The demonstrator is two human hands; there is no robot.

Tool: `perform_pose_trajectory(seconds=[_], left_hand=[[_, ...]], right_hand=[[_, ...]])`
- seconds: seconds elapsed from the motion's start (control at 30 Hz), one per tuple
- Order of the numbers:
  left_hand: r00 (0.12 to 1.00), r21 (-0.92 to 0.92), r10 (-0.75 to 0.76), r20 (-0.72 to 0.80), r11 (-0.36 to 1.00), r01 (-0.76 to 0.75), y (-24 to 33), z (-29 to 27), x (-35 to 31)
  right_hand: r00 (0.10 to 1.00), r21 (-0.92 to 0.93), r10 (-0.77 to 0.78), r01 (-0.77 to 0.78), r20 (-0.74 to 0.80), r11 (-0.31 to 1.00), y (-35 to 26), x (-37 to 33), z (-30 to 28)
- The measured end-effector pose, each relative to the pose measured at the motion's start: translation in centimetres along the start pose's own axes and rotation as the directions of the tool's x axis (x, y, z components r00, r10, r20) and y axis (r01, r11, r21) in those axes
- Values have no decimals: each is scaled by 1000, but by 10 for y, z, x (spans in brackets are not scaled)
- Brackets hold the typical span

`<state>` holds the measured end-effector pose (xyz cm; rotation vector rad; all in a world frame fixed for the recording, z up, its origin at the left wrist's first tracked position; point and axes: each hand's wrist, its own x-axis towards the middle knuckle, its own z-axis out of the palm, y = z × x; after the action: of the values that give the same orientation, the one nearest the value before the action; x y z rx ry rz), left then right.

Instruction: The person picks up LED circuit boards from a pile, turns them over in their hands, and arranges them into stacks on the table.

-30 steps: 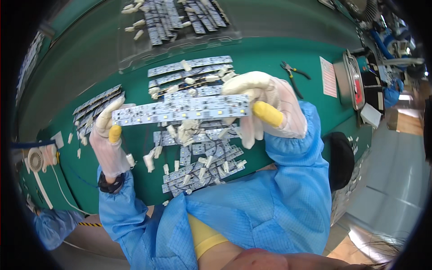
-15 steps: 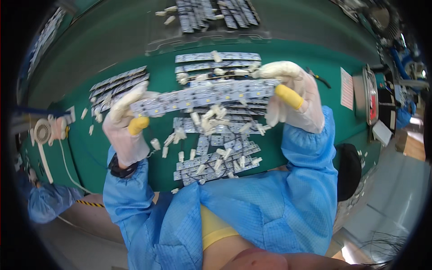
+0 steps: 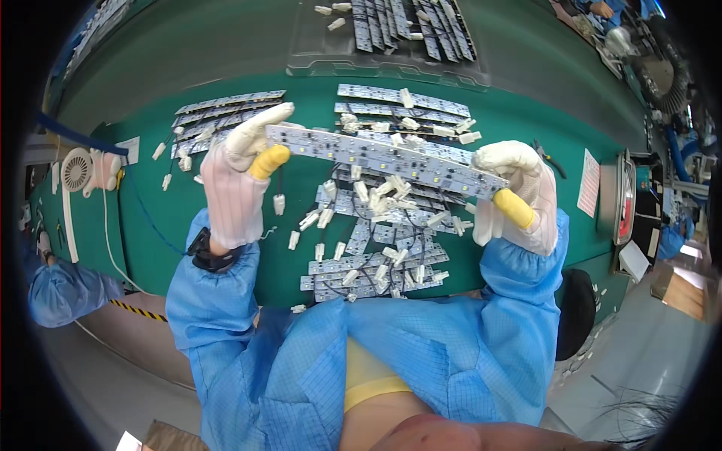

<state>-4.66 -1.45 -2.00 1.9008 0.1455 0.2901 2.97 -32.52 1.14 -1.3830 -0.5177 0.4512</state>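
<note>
Between both hands I hold a long white LED circuit board strip (image 3: 383, 158), its face with small yellow LEDs turned up toward me. My left hand (image 3: 252, 146), in a white glove with a yellow thumb cover, pinches its left end. At the other end my right hand (image 3: 515, 184), gloved the same way, grips it between thumb and fingers. The strip tilts down to the right. Beneath it lie more LED strips (image 3: 376, 274) with white plug connectors (image 3: 383, 195) on dark wires. A wire with a white connector (image 3: 279, 204) hangs near my left hand.
Further strips (image 3: 233, 105) lie at the left on the green mat (image 3: 173, 225). A clear plastic tray (image 3: 391, 69) of strips stands at the far side. Pliers (image 3: 550, 159) and a printed sheet (image 3: 590, 183) lie at right. A small fan (image 3: 77, 170) stands at left, near another person's sleeve (image 3: 71, 293).
The held strip has swung from rising rightward to sloping down rightward. My left hand is higher and my right hand lower in the picture. The view has shifted.
</note>
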Motion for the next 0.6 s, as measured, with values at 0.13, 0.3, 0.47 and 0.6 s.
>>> perform_pose_trajectory(seconds=[0.13, 0.3, 0.47, 0.6], left_hand=[[996, -239, 91, 6, 967, -87, -2, 5, -3], [993, -417, 110, 41, 905, -83, -1, 5, -8], [996, -435, 85, 12, 898, -71, 1, 10, -8], [992, -355, 124, 13, 928, -112, -3, 7, -6]], right_hand=[[998, 192, 50, -42, -40, 981, 3, 8, -5], [985, 111, 3, 17, -171, 994, 21, 11, -15], [991, 115, -80, 93, -111, 989, 26, 12, -10], [977, 61, -189, 195, -101, 979, 28, 11, -8]])
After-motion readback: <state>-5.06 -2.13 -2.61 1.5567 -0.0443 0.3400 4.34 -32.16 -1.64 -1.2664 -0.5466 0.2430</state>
